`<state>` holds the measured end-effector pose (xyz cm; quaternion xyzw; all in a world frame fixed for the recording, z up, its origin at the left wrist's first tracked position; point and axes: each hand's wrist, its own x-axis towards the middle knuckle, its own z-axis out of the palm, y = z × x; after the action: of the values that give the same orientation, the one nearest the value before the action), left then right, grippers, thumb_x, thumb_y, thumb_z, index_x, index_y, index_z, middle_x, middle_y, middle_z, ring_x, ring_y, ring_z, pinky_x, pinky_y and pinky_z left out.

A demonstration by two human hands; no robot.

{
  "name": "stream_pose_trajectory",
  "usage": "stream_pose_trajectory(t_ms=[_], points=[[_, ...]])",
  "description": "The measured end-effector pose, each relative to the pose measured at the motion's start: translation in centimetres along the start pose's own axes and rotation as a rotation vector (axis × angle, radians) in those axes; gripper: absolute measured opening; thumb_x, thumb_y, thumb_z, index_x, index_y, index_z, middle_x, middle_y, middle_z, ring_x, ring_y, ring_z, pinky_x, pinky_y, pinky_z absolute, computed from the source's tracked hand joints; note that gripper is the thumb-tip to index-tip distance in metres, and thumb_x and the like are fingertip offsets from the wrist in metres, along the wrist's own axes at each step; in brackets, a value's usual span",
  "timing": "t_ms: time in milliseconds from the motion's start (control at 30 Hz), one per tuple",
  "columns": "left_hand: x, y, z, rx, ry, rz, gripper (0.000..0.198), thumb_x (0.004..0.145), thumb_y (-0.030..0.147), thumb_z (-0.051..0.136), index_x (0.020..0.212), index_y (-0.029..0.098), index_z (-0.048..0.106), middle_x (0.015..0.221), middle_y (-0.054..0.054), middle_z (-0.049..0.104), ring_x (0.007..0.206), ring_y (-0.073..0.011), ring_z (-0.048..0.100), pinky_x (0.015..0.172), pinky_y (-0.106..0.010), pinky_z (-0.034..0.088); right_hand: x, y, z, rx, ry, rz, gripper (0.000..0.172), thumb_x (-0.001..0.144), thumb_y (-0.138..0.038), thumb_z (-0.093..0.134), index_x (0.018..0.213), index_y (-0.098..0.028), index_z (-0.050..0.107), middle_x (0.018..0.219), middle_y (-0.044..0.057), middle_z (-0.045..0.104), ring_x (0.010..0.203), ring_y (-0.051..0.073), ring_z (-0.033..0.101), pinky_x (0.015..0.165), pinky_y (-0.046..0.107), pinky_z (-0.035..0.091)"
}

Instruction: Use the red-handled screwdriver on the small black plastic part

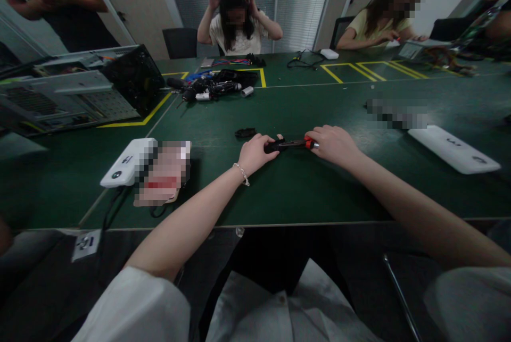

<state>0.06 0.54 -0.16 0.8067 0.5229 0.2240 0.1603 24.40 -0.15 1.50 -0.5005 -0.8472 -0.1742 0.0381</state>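
Observation:
My left hand (255,153), with a bracelet at the wrist, is closed around a small black part (273,146) just above the green table. My right hand (333,144) grips a red-handled tool (308,142). Its dark, narrow end points left and meets the black part; my fingers hide most of the handle, so I cannot tell its exact kind. Another small black piece (245,133) lies on the table just beyond my left hand.
White power banks lie left (130,162) and right (455,148), the left one beside a blurred phone-like object (164,174). A computer case (80,89) stands far left. A drill (191,90) lies among cables. Several people are around the table (287,198).

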Motion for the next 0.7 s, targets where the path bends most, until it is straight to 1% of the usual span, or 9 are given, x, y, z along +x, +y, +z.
stream_pose_trajectory(t_ms=[367,700], points=[[0.04,-0.29,0.27,0.008,0.022,0.017,0.032,0.075,0.037,0.068,0.103,0.02,0.064,0.097,-0.004,0.061,0.087,-0.0188,0.06,0.074,-0.032,0.048,0.07,-0.16,-0.25,0.004,-0.01,0.002,0.029,0.08,-0.026,0.053,0.105,-0.015,0.063,0.094,0.01,0.066,0.081,0.024,0.057,0.067,0.034,0.04],[0.03,-0.07,0.07,0.007,0.001,0.01,0.032,0.076,0.037,0.067,0.102,0.019,0.064,0.098,-0.005,0.062,0.088,-0.0184,0.06,0.074,-0.031,0.049,-0.03,-0.16,-0.12,0.017,-0.014,0.014,0.031,0.081,-0.027,0.051,0.107,-0.015,0.063,0.095,0.011,0.066,0.082,0.024,0.057,0.068,0.034,0.04]])
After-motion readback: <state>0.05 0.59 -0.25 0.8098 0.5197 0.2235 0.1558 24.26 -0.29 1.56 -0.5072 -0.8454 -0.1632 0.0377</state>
